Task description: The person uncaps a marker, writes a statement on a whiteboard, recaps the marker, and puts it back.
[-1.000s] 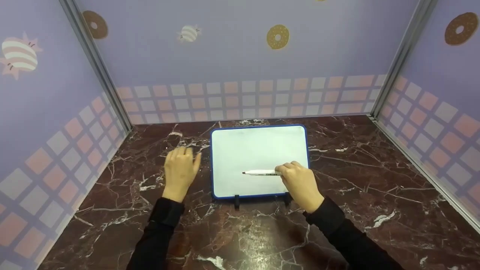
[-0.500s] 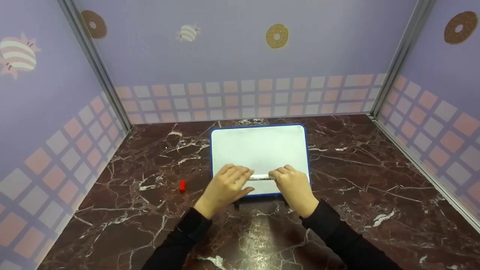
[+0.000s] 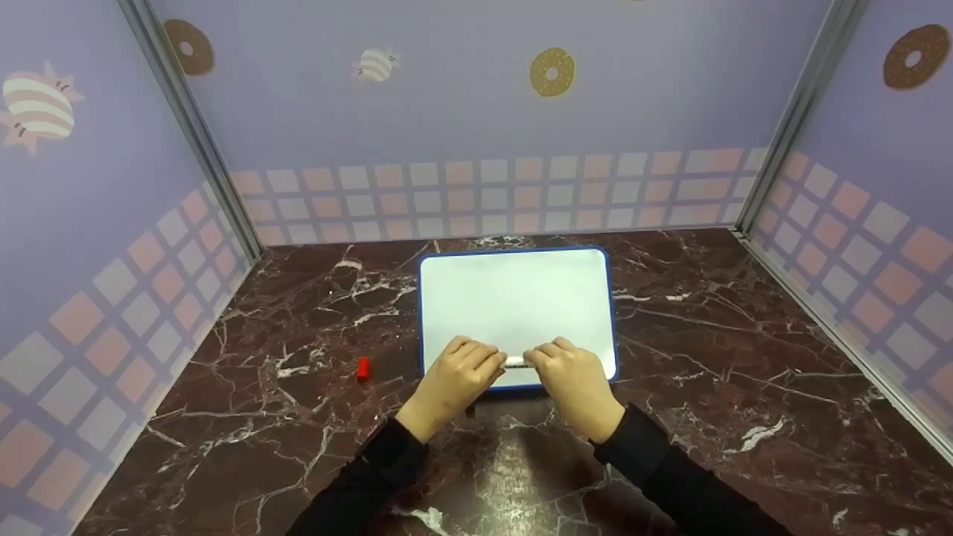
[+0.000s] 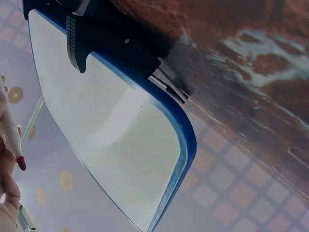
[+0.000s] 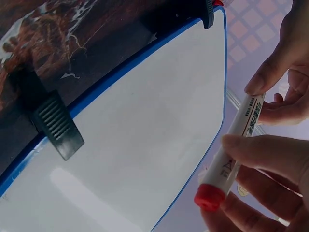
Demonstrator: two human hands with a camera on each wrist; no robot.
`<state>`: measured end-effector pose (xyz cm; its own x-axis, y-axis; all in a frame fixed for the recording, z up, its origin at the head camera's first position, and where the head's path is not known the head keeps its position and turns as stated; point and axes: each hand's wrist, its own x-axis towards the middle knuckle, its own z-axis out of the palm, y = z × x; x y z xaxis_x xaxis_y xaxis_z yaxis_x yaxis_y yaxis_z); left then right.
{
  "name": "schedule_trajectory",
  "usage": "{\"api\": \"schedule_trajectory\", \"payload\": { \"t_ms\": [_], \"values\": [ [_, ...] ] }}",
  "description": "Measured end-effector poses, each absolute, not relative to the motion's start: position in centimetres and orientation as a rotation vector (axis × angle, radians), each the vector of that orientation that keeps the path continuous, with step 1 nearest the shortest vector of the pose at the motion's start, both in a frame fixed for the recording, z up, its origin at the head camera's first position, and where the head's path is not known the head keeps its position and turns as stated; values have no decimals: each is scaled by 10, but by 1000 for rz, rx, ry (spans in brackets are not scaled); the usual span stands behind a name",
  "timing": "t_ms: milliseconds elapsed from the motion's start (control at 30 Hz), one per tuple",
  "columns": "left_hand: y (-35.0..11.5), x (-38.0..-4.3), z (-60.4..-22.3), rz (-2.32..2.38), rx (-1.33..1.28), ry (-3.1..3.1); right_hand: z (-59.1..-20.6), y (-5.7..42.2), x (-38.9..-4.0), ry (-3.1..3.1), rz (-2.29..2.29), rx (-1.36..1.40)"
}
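A white whiteboard marker [image 3: 515,362] lies level between both hands, in front of the lower part of the board. My left hand [image 3: 458,377] pinches the barrel toward its uncapped end; the dark red tip [image 4: 21,163] shows in the left wrist view. With thumb and fingers, my right hand [image 3: 572,380] grips the other half, near the red end plug [image 5: 210,196]. Behind the hands stands a blue-framed whiteboard [image 3: 514,298] with a blank white surface. The red marker cap [image 3: 362,370] is on the table, left of the board.
Black clips [image 5: 58,125] hold the whiteboard's lower edge. The dark red marbled table [image 3: 223,439] extends around it. Purple patterned panels [image 3: 476,112] close in the back and both sides.
My left hand has moved right from the table to the marker, leaving the red cap in view, and now pinches the barrel. The marker and right hand have come slightly lower and left.
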<state>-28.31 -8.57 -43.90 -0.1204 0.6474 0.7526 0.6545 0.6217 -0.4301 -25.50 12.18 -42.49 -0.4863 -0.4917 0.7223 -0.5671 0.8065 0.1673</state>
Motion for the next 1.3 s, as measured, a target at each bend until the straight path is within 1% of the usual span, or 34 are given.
{"api": "schedule_trajectory", "payload": {
  "t_ms": [200,367,533,667,800,900,1067,1300],
  "values": [
    [-87,-282,-434,-97,-1038,-1833,-416,131,-259,-2206,314,773],
    [-92,-280,-428,-213,-1011,-1852,-410,144,-266,-2235,607,744],
    [-95,-279,-422,-283,-989,-1840,-414,148,-277,-2222,1170,773],
    [-95,-277,-420,-309,-977,-1821,-425,142,-282,-2171,1653,781],
    [-93,-275,-418,-313,-986,-1809,-436,131,-280,-2077,2103,778],
    [-91,-274,-418,-298,-994,-1803,-443,125,-276,-1986,2346,710],
    [-88,-274,-421,-259,-996,-1796,-448,116,-271,-1810,2542,597],
    [-85,-274,-425,-229,-1005,-1803,-450,112,-269,-1719,2584,539]
  ]
}}
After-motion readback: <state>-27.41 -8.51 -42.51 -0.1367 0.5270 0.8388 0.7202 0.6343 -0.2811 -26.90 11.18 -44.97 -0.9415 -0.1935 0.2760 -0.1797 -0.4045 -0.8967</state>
